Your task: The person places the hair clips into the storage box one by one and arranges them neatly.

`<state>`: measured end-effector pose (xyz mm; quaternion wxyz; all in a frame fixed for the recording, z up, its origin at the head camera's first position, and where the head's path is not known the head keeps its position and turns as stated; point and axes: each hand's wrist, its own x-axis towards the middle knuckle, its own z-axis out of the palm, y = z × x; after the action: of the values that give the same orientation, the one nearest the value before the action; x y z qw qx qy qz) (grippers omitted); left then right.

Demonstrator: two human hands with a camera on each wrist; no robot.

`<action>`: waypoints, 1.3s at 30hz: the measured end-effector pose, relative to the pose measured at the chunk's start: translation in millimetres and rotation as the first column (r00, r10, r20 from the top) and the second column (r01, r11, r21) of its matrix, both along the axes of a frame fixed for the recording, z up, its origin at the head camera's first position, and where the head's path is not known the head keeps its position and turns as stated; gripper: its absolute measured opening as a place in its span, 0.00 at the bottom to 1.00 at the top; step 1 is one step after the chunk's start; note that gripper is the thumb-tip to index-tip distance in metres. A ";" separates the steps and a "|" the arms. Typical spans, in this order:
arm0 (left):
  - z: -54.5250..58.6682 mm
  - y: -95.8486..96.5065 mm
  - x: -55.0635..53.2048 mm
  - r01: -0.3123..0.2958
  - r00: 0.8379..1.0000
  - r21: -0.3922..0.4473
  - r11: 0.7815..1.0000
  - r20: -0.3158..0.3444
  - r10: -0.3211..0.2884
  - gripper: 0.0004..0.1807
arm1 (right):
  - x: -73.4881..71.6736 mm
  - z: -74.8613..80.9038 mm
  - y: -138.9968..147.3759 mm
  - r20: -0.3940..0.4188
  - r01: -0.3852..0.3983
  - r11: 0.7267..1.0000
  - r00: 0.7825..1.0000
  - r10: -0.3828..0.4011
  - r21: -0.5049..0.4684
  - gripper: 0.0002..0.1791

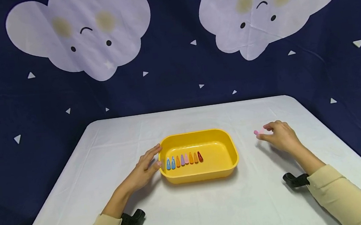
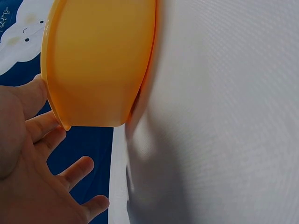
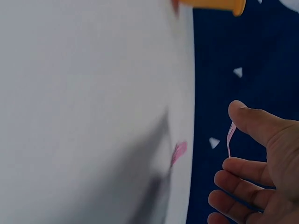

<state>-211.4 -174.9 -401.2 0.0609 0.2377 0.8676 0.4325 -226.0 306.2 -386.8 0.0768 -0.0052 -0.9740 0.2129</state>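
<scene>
A yellow tray stands mid-table with several hair clips in a row on its floor: blue, orange, purple, pink and red. My left hand touches the tray's left rim with its thumb and fingertips, the other fingers spread, as the left wrist view shows. To the right of the tray my right hand, raised above the table, pinches a light pink hair clip between thumb and index finger. Just left of its fingertips, a darker pink item lies on the cloth; its exact shape is blurred.
A white cloth covers the table. Behind the table's far edge hangs a dark blue curtain with clouds and small white triangles. Each wrist wears a black camera mount.
</scene>
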 end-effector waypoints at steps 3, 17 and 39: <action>0.1 0.1 0.6 -0.002 1.000 -0.002 1.000 -0.001 0.002 0.29 | 0.7 6.9 -10.2 -0.015 -0.016 1.000 1.000 0.016 -0.002 0.34; 0.3 -0.2 0.9 -0.005 1.000 0.002 1.000 0.011 0.005 0.29 | 5.8 35.2 -55.0 -0.063 -0.106 0.993 0.993 0.103 -0.052 0.32; 1.1 0.0 0.9 -0.007 1.000 -0.001 1.000 0.003 0.007 0.29 | 0.2 39.0 -126.7 -0.063 -0.295 0.954 0.954 0.292 -0.044 0.28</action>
<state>-210.5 -174.9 -400.2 0.0610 0.2340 0.8686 0.4325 -225.8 179.5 -347.9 0.0715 0.1435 -0.9554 0.2480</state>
